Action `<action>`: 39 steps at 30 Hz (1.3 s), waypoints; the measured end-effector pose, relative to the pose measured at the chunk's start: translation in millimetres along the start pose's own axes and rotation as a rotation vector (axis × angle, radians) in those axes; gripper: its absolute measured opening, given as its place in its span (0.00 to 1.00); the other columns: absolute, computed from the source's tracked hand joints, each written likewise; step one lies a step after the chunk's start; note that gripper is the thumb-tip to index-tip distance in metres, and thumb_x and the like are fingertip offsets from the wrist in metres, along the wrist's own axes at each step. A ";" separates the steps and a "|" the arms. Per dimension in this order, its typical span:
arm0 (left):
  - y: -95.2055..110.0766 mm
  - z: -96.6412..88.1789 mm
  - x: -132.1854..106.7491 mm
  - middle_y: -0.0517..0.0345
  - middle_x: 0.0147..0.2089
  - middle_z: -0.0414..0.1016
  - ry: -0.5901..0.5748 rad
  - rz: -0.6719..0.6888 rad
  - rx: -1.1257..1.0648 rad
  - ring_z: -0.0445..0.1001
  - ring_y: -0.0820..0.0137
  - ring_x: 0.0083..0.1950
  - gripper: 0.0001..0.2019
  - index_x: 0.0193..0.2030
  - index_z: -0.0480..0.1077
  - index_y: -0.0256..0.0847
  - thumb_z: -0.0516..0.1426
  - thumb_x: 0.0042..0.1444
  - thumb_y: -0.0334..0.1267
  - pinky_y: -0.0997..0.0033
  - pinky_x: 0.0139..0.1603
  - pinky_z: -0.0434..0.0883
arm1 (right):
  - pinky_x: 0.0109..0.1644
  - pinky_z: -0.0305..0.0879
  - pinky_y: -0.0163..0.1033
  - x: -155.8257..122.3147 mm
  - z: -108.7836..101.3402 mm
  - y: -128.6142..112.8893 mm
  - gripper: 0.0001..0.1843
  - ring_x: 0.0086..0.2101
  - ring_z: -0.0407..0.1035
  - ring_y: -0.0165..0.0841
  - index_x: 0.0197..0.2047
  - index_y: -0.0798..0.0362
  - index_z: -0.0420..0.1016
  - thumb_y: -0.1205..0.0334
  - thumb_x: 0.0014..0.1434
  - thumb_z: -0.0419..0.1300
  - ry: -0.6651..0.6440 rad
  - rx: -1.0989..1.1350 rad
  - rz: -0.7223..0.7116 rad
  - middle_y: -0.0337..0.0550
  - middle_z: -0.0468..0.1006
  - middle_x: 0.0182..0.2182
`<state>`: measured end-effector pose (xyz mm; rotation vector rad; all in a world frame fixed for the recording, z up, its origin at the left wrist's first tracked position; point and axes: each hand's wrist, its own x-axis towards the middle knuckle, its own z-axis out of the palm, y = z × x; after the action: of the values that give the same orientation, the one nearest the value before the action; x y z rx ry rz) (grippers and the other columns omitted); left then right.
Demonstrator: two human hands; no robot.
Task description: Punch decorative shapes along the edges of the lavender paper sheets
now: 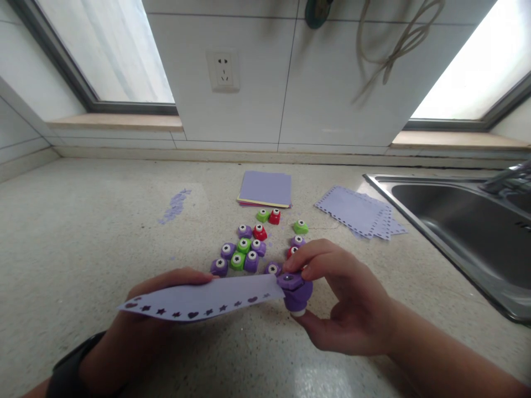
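My left hand [166,287] grips a lavender sheet of paper [207,296] with its thumb on top; most of its fingers are hidden underneath. A row of punched hearts, stars and other small shapes runs along the sheet's near edge. Between thumb and fingers, my right hand [344,298] holds a purple craft punch [296,293] at the sheet's right corner. The corner reaches the punch; whether it sits inside the slot I cannot tell. Just beyond the sheet, several small purple, green and red craft punches [244,245] stand in a cluster, with a few more near my right fingertips.
A stack of coloured paper [266,188], lavender on top, lies at the back. To its right are several lavender sheets with punched edges [352,207], beside the steel sink [415,237]. Purple paper scraps [175,206] are piled at the left. Wall and socket [224,71] stand behind.
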<state>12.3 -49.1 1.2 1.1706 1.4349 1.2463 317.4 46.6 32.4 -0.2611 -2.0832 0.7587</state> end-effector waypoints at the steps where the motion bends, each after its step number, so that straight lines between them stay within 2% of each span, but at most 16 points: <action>1: -0.4 -0.2 0.1 0.63 0.43 0.90 -0.004 0.002 0.001 0.87 0.62 0.40 0.12 0.42 0.86 0.61 0.73 0.48 0.49 0.74 0.39 0.82 | 0.59 0.72 0.48 -0.3 0.1 0.2 0.36 0.47 0.75 0.39 0.58 0.45 0.67 0.77 0.48 0.69 -0.004 -0.003 0.002 0.44 0.77 0.49; 6: -1.0 -1.0 1.1 0.64 0.43 0.90 -0.007 0.015 0.020 0.87 0.62 0.41 0.09 0.41 0.86 0.61 0.71 0.52 0.47 0.74 0.40 0.82 | 0.60 0.70 0.46 0.1 1.8 1.2 0.35 0.48 0.75 0.38 0.57 0.46 0.67 0.77 0.50 0.69 -0.014 -0.004 0.010 0.43 0.77 0.49; 11: -0.6 -2.7 3.0 0.61 0.45 0.90 -0.065 0.070 0.081 0.87 0.59 0.43 0.10 0.44 0.86 0.60 0.70 0.53 0.46 0.70 0.42 0.83 | 0.54 0.73 0.42 3.4 4.1 -0.4 0.33 0.47 0.75 0.37 0.59 0.48 0.68 0.76 0.52 0.69 -0.030 -0.045 0.039 0.44 0.78 0.47; 16: -2.0 -2.8 2.8 0.60 0.45 0.89 -0.007 0.173 0.190 0.86 0.60 0.45 0.08 0.43 0.86 0.58 0.67 0.58 0.46 0.70 0.46 0.82 | 0.54 0.72 0.42 7.3 5.5 -1.4 0.30 0.46 0.75 0.36 0.57 0.50 0.72 0.75 0.52 0.70 -0.016 0.025 0.061 0.45 0.78 0.46; 19: -4.7 -5.2 2.5 0.59 0.44 0.90 -0.004 0.114 0.228 0.87 0.58 0.44 0.07 0.42 0.86 0.55 0.67 0.59 0.46 0.68 0.48 0.83 | 0.53 0.72 0.44 6.6 7.3 -1.1 0.28 0.46 0.74 0.36 0.58 0.49 0.73 0.73 0.55 0.70 -0.010 0.142 0.170 0.45 0.78 0.47; 25: -4.0 -2.9 -2.2 0.60 0.43 0.90 -0.022 0.005 0.172 0.88 0.54 0.44 0.08 0.41 0.86 0.54 0.67 0.57 0.48 0.66 0.47 0.84 | 0.39 0.72 0.33 4.3 14.8 -2.0 0.18 0.34 0.70 0.28 0.52 0.48 0.74 0.67 0.61 0.70 0.079 0.536 0.442 0.37 0.75 0.36; 29: 0.4 7.0 -8.7 0.60 0.41 0.90 0.063 -0.056 0.133 0.88 0.52 0.42 0.10 0.40 0.85 0.52 0.67 0.57 0.51 0.65 0.42 0.85 | 0.36 0.70 0.30 4.3 17.4 1.0 0.17 0.33 0.70 0.26 0.51 0.49 0.74 0.65 0.61 0.72 0.099 0.705 0.511 0.37 0.76 0.35; 32: 3.0 11.5 -11.4 0.64 0.38 0.90 0.096 -0.046 0.120 0.88 0.56 0.39 0.07 0.37 0.85 0.54 0.68 0.55 0.50 0.69 0.41 0.84 | 0.35 0.70 0.30 4.3 16.7 4.0 0.17 0.33 0.70 0.26 0.50 0.50 0.74 0.64 0.60 0.73 0.104 0.749 0.551 0.37 0.76 0.35; 36: 7.5 13.5 -11.3 0.67 0.35 0.89 0.090 -0.046 0.132 0.87 0.59 0.35 0.05 0.35 0.85 0.55 0.67 0.55 0.48 0.74 0.35 0.83 | 0.35 0.69 0.28 5.4 15.0 6.0 0.18 0.31 0.69 0.23 0.51 0.51 0.75 0.65 0.60 0.74 0.095 0.814 0.624 0.34 0.75 0.33; 39: 11.2 13.3 -10.3 0.64 0.35 0.89 0.073 -0.070 0.148 0.87 0.58 0.35 0.08 0.35 0.85 0.53 0.67 0.55 0.51 0.72 0.35 0.83 | 0.38 0.72 0.30 6.6 15.1 6.4 0.19 0.31 0.71 0.23 0.52 0.52 0.75 0.65 0.60 0.74 0.079 0.869 0.659 0.34 0.76 0.32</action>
<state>28.2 -56.5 11.2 1.1721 1.6321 1.1605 300.9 48.3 26.5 -0.4717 -1.3971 1.9156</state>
